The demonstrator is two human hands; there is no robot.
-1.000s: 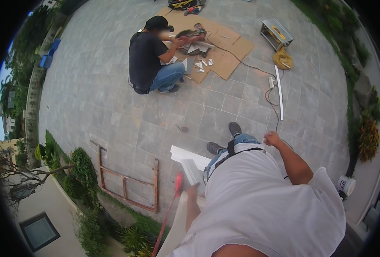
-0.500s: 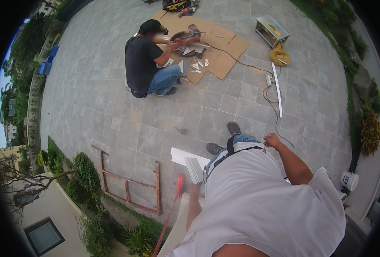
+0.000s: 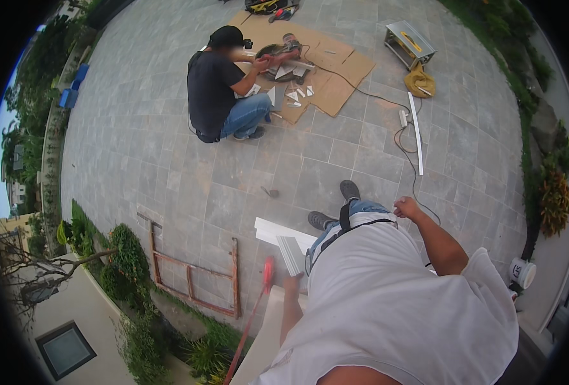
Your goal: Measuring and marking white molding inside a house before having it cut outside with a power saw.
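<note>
Down at my left side, my left hand (image 3: 291, 283) is closed at the lower end of a short grey grooved strip (image 3: 289, 255). Its fingers show only in part. Behind the strip, long white boards (image 3: 268, 230) stick out past my leg; their near ends are hidden by my shirt. My right hand (image 3: 406, 207) hangs beside my right hip, its fingers curled in. Whether anything is inside it cannot be made out. A red-handled tool (image 3: 268, 274) with a long red shaft leans close to my left hand.
Ahead, a co-worker (image 3: 223, 90) squats at a mitre saw (image 3: 285, 64) on cardboard (image 3: 342, 74) with white offcuts. A cable and a long white strip (image 3: 416, 133) lie to the right, below a metal box (image 3: 409, 45). A rusty frame (image 3: 191, 292) lies left; a white bucket (image 3: 523, 273) stands right.
The co-worker's head has turned slightly, and the view has shifted a little. My two hands keep nearly the same places.
</note>
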